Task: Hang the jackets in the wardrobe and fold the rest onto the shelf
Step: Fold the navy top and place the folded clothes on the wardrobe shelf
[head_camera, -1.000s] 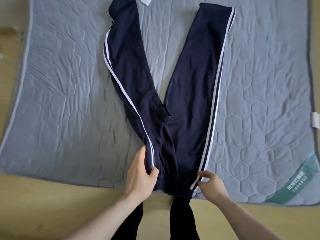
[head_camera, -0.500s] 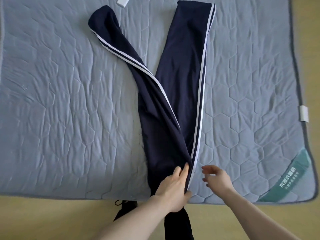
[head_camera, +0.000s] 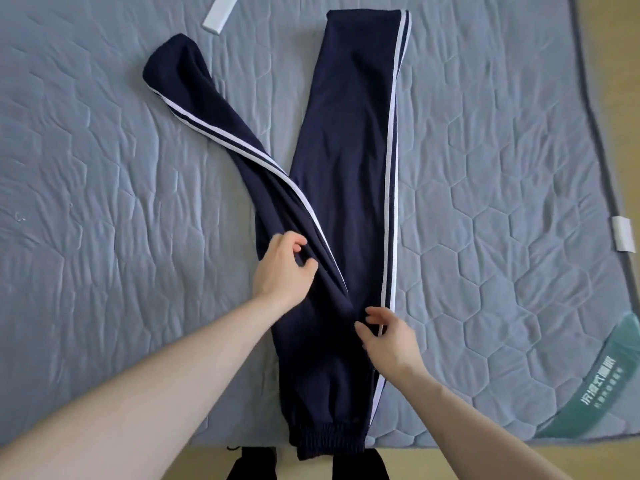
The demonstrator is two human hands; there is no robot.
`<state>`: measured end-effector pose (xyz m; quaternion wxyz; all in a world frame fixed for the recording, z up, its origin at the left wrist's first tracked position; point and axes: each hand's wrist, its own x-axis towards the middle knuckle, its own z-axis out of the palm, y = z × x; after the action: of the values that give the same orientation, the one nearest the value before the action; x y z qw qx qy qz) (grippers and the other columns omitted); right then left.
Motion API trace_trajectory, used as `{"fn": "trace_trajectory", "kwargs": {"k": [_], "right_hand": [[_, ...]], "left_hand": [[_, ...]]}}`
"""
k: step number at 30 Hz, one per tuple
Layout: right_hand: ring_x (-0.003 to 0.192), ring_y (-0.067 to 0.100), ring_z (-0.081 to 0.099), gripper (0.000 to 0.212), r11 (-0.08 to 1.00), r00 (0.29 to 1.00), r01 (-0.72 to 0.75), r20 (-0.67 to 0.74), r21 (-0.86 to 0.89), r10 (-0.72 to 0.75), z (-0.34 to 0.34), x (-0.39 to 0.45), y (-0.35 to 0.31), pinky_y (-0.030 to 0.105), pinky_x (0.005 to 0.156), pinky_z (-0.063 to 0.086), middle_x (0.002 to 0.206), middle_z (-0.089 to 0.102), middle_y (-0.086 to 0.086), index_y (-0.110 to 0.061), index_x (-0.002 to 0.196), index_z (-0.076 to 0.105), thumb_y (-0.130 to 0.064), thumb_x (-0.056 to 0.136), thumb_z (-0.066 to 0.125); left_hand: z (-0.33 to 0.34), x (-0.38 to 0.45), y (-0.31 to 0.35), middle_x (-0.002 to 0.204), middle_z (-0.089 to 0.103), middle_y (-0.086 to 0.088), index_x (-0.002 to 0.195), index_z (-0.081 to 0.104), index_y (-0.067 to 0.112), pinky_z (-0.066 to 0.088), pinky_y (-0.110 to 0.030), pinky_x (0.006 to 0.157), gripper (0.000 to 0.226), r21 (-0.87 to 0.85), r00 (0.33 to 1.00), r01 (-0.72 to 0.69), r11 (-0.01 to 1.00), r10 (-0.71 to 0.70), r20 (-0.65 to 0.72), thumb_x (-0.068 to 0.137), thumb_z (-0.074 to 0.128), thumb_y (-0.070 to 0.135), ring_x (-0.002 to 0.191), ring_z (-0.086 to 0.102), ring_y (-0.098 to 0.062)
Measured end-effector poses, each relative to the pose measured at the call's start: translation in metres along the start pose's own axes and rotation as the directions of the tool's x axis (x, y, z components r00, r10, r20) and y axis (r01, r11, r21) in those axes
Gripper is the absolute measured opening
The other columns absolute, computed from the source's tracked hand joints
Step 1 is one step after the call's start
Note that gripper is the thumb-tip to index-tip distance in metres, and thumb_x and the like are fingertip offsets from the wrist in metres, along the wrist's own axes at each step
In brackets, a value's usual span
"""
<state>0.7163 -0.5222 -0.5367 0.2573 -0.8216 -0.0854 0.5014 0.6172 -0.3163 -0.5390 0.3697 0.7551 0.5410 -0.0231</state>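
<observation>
Navy track pants (head_camera: 349,140) with white side stripes lie on the grey-blue quilted pad (head_camera: 104,202), elastic waistband (head_camera: 329,438) at the near edge. Their right leg runs straight away from me. Their left leg (head_camera: 214,123) is twisted and slants to the far left, its upper part folded over onto the right one. My left hand (head_camera: 284,268) pinches a fold of cloth on that slanted leg. My right hand (head_camera: 388,337) rests on the pants beside the white stripe, fingers loosely bent.
A white strap (head_camera: 221,15) lies at the pad's far edge and another (head_camera: 623,239) at its right edge. A green label (head_camera: 595,386) marks the near right corner. Wooden floor (head_camera: 588,459) borders the pad, with dark clothing (head_camera: 252,465) below the waistband.
The left half of the pants was folded over onto the right half. My left hand then moved up the slanted leg and took a fold; my right hand let go of the waistband corner.
</observation>
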Motion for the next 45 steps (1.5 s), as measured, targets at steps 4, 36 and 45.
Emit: {"fn": "trace_trajectory", "kwargs": {"k": [4,36,45], "right_hand": [[0.107,0.014,0.065,0.061,0.999,0.998,-0.036,0.04,-0.034,0.038,0.02,0.023,-0.011,0.032,0.098,0.055,0.12,0.063,-0.007,-0.023,0.146,0.052,-0.044,0.093,0.073],[0.095,0.015,0.064,0.062,0.904,0.863,0.35,-0.29,-0.245,-0.413,-0.038,0.13,-0.136,0.036,0.08,0.051,0.139,0.042,-0.012,-0.031,0.141,0.042,-0.046,0.089,0.073],[0.119,0.029,0.062,0.082,0.751,0.79,0.492,-0.136,-0.442,-0.597,0.026,0.229,-0.259,0.034,0.088,0.045,0.153,0.042,-0.004,-0.025,0.158,0.036,-0.039,0.089,0.078]], "left_hand": [[0.001,0.061,0.019,0.121,0.057,0.009,0.13,0.052,0.026,0.043,-0.031,0.082,0.056,-0.026,0.983,0.181,0.983,-0.181,-0.01,0.083,0.069,0.051,0.099,0.059,-0.017],[-0.03,0.167,-0.031,0.17,0.003,-0.011,0.162,0.011,0.012,0.02,-0.05,0.123,0.13,0.179,0.881,0.472,0.863,-0.456,-0.128,0.069,0.077,0.074,0.154,0.011,-0.04],[0.026,0.227,-0.045,0.158,-0.041,-0.015,0.135,-0.054,0.007,-0.004,-0.068,0.119,0.165,0.223,0.747,0.654,0.723,-0.664,-0.04,0.056,0.08,0.062,0.149,-0.021,-0.053]]}}
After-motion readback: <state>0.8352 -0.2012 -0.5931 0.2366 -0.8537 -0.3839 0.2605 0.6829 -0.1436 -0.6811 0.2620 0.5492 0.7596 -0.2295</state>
